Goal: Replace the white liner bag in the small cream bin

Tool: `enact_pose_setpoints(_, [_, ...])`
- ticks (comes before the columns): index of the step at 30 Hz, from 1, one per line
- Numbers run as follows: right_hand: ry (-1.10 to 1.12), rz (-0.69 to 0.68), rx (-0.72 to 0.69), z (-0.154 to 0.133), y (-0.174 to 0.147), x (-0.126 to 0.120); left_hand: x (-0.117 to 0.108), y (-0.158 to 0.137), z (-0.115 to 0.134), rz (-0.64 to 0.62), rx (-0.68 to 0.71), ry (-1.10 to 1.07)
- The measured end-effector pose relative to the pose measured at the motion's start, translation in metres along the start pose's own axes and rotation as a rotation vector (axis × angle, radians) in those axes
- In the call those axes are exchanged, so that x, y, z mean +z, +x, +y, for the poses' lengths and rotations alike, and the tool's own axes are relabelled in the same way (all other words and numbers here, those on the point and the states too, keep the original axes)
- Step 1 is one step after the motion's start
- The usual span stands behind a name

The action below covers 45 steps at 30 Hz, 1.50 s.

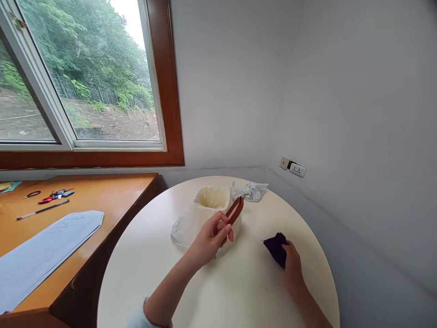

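My left hand [214, 234] is closed round a reddish-brown narrow loop [239, 210], shaped like slim tongs or a folded strap; the frame does not show which. The loop's closed end points up and away from me, and my fingers hide its lower end. Behind this hand stands a whitish bin [212, 198] lined with a thin plastic bag, partly covered by my hand and wrist. My right hand [292, 264] grips a dark purple piece of cloth [276, 249] at its right side. The cloth hangs just above or touches the table; I cannot tell which.
A knotted pale plastic bag [251, 191] lies at the back of the round cream table [136, 273]. On the wooden desk [136, 187] to the left are papers [58, 246], a pen [43, 210] and keys [56, 196]. A wall socket [297, 170] is at right.
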State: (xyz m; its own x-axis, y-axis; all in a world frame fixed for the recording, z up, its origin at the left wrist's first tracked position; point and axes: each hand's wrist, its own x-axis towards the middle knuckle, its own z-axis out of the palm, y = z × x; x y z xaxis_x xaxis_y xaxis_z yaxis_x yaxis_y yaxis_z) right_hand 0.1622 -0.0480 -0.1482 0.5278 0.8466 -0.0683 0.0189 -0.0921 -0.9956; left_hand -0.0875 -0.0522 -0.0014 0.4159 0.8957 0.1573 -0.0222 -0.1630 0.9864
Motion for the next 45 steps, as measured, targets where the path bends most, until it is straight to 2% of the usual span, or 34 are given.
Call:
enact_pose_setpoints(3, [0.417, 0.015, 0.262, 0.0, -0.001, -0.002, -0.001, -0.004, -0.006, -0.021, 0.032, 0.067])
enact_pose_setpoints(5, [0.58, -0.014, 0.371, -0.001, -0.004, 0.0, -0.002, -0.009, -0.01, -0.032, 0.054, 0.105])
enact_pose_setpoints(8, [0.689, -0.062, 0.465, -0.01, -0.009, 0.012, 0.0, -0.016, -0.014, -0.035, 0.074, 0.137])
enact_pose_setpoints(11, [0.785, -0.102, 0.492, -0.039, -0.013, 0.031, 0.003, -0.022, -0.014, -0.038, 0.07, 0.11])
enact_pose_setpoints(13, [0.802, -0.127, 0.387, -0.066, -0.017, 0.045, 0.006, -0.025, -0.013, -0.028, 0.062, 0.077])
enact_pose_setpoints(15, [0.755, -0.153, 0.217, -0.093, -0.022, 0.058, 0.01, -0.028, -0.012, -0.009, 0.056, 0.059])
enact_pose_setpoints(17, [0.604, -0.159, 0.034, -0.114, -0.028, 0.07, 0.015, -0.031, -0.011, 0.002, 0.05, 0.06])
enact_pose_setpoints(19, [0.49, -0.184, -0.059, -0.127, -0.036, 0.079, 0.018, -0.033, -0.01, 0.01, 0.037, 0.067])
enact_pose_setpoints(22, [0.353, -0.261, -0.173, -0.132, -0.053, 0.088, 0.022, -0.035, -0.008, 0.039, 0.012, 0.058])
enact_pose_setpoints(27, [0.124, -0.318, -0.472, -0.129, -0.081, 0.088, 0.026, -0.035, -0.011, 0.072, 0.021, 0.024])
enact_pose_setpoints(32, [-0.054, -0.306, -0.92, -0.125, -0.091, 0.079, 0.034, -0.03, -0.015, 0.076, 0.032, -0.001])
enact_pose_setpoints(34, [-0.106, -0.32, -1.022, -0.121, -0.087, 0.078, 0.038, -0.028, -0.014, 0.088, 0.051, -0.001])
enact_pose_setpoints(36, [-0.103, -0.307, -0.969, -0.117, -0.081, 0.077, 0.041, -0.029, -0.013, 0.116, 0.081, 0.019])
enact_pose_setpoints(41, [0.121, -0.163, -0.456, -0.111, -0.066, 0.078, 0.043, -0.04, -0.013, 0.163, 0.155, 0.141])
enact_pose_setpoints(43, [0.208, -0.153, -0.341, -0.11, -0.061, 0.078, 0.042, -0.045, -0.017, 0.155, 0.199, 0.187])
enact_pose_setpoints(45, [0.305, -0.209, -0.225, -0.11, -0.057, 0.077, 0.041, -0.05, -0.022, 0.168, 0.248, 0.218])
